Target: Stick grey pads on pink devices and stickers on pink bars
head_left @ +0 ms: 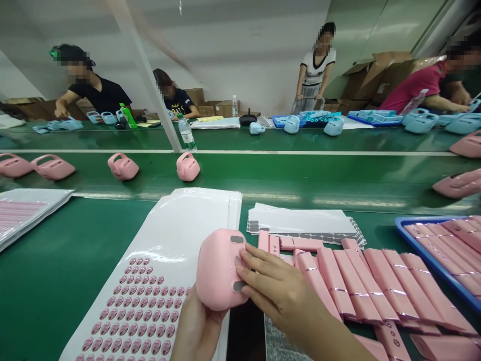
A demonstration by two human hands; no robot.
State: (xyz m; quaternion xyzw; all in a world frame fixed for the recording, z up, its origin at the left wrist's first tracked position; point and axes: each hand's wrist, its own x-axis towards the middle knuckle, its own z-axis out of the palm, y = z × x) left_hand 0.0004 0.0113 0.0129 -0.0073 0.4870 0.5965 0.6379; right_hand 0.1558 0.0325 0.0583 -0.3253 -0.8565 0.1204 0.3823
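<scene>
A pink rounded plastic housing [218,273] is held up over the near edge of the table, its underside facing me with grey pads at two corners. My left hand [197,328] cups it from below, fingers closed round its lower edge. My right hand [280,291] lies against its right side, fingertips pressed on the underside beside the lower grey pad. Under the housing lies a white sheet of pink round stickers [139,306].
Rows of pink rectangular bars [379,286] lie to the right, more in a blue tray [421,250]. Grey pad sheets [304,223] sit behind. Pink housings [123,167] ride the green conveyor. Several other people work at the far side among blue housings [421,122] and a water bottle [187,133].
</scene>
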